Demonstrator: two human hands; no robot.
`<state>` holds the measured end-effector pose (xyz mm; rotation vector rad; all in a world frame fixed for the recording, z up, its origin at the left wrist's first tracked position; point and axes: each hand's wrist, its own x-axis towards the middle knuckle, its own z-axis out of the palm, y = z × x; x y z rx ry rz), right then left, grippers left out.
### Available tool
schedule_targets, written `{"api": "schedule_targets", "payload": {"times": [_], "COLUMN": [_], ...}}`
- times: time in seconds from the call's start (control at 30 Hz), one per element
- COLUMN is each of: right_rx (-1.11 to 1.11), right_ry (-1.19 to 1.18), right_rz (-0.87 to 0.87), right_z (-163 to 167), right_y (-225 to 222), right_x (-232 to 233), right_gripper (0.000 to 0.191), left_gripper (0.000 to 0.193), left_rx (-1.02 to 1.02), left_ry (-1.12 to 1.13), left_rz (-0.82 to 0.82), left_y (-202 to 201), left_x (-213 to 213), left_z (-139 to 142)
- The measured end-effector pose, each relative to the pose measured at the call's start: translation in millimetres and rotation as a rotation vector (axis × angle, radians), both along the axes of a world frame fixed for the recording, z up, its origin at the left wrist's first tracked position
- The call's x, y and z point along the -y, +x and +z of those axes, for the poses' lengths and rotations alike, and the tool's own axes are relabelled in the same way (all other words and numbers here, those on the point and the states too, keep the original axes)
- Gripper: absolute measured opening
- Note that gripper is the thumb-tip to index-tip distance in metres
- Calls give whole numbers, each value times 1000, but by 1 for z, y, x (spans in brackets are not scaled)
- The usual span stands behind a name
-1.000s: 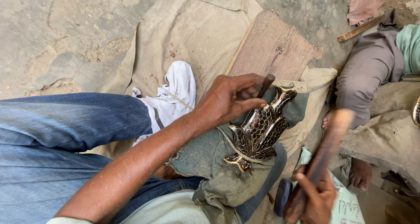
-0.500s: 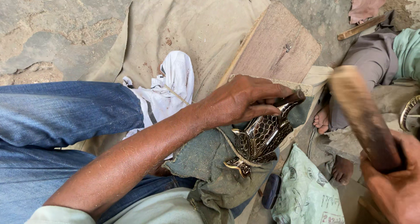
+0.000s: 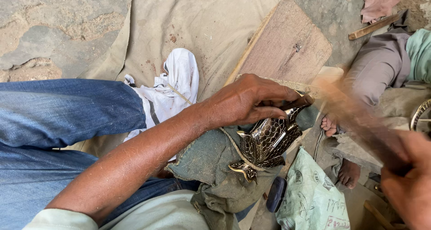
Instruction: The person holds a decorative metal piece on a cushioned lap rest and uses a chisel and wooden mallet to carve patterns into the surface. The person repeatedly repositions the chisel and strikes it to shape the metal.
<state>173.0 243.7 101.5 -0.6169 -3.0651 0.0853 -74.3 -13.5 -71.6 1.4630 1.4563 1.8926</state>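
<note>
My left hand (image 3: 249, 100) presses down on a dark metal fish-shaped piece (image 3: 267, 142) with scale pattern, pinching a small punch-like tool (image 3: 300, 102) against its upper end. The fish lies on a green-grey cloth pad (image 3: 211, 162) over my lap, with a cord (image 3: 233, 142) looped around it. My right hand (image 3: 411, 180), at the lower right edge, grips a wooden mallet (image 3: 354, 118) that is motion-blurred and angled toward the fish's top.
A wooden board (image 3: 287, 43) lies on a tan sheet (image 3: 202, 23). A white rag (image 3: 173, 88) rests by my jeans-clad knee (image 3: 67, 111). Another person's leg and bare foot (image 3: 348, 171) sit at the right. A printed green bag (image 3: 312, 198) lies below.
The mallet was low by my right hand, rose high at the right, and now sweeps down-left toward the fish. My left hand stays on the piece.
</note>
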Motion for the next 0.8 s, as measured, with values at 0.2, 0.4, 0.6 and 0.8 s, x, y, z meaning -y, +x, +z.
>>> {"api": "schedule_targets", "payload": {"times": [0.2, 0.4, 0.6, 0.8], "right_rx": [-444, 28, 214, 332], "right_ry": [-966, 33, 19, 191], "right_rz": [-704, 13, -168, -44], "right_z": [9, 18, 33, 38], "right_y": [-12, -26, -43, -48], "right_x": [12, 32, 60, 62], "right_gripper": [45, 37, 60, 61], "left_gripper": [44, 45, 49, 45], "left_rx": [29, 53, 97, 139], "left_ry": [-25, 82, 59, 85], "left_rz": [25, 43, -7, 22], "left_y": [1, 4, 1, 7], "left_x": [2, -2, -3, -6], "left_z": [-8, -16, -20, -22]}}
